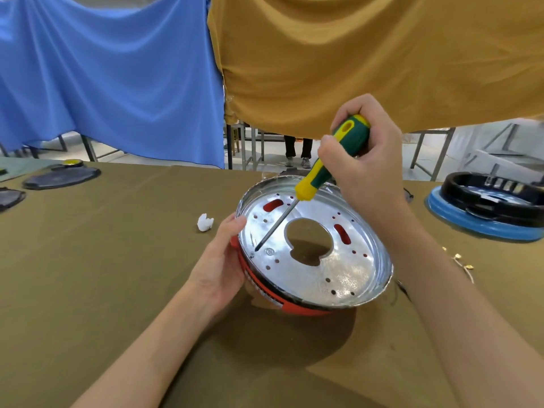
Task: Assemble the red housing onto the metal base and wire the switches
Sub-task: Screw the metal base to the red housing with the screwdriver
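A shiny round metal base [347, 269] with a keyhole-shaped centre hole sits tilted inside the red housing [265, 293], whose rim shows along the lower left. My left hand [220, 260] grips the left edge of the housing and base, thumb on the metal rim. My right hand [362, 160] grips the green and yellow handle of a screwdriver [321, 175]. Its shaft slants down to the left, and the tip rests near a screw hole at the base's left edge. A silver screw head [269, 251] sits just right of the tip.
A small white crumpled piece [205, 222] lies left of the housing on the olive cloth table [117, 260]. Black plates [61, 178] lie at far left. A blue and black assembly [488, 204] stands at right, small brass parts [459, 257] near it. Blue and mustard cloths hang behind.
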`<state>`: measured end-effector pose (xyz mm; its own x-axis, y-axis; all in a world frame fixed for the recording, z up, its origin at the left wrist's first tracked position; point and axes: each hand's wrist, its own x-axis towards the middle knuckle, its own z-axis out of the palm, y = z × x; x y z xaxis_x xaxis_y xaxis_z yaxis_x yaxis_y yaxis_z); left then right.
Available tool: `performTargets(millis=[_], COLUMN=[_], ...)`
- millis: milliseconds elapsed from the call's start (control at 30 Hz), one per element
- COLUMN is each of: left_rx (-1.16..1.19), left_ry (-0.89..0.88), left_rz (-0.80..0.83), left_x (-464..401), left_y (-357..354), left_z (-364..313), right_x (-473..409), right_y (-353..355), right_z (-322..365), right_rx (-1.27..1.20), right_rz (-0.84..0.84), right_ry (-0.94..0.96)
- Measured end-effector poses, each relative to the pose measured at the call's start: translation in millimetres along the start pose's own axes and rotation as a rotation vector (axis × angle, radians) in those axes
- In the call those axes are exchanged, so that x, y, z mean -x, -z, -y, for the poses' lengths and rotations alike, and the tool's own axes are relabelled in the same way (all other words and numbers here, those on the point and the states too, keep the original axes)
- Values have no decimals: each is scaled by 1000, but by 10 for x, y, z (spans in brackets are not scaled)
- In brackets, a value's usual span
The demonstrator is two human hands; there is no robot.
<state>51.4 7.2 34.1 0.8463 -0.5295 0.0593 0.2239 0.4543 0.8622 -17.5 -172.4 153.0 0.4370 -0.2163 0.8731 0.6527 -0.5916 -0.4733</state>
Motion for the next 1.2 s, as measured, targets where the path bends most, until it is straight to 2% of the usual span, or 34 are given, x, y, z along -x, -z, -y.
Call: performTargets(millis=[633, 900, 1000, 1200], left_rx=[8, 31, 27, 4], left_ry=[9, 18, 38, 49], left_rz=[1, 8, 4, -9], left_x=[-5, -5, -4, -6], left_y=[32, 37, 43, 38], left_z=[8, 21, 32, 32], right_x=[46, 23, 10, -8], right_y=[-62, -28, -28, 20], right_z=[92, 221, 262, 321], right_rx=[35, 31, 41, 99], right_rz=[67, 271, 359, 399], right_ry=[59, 174, 161, 107])
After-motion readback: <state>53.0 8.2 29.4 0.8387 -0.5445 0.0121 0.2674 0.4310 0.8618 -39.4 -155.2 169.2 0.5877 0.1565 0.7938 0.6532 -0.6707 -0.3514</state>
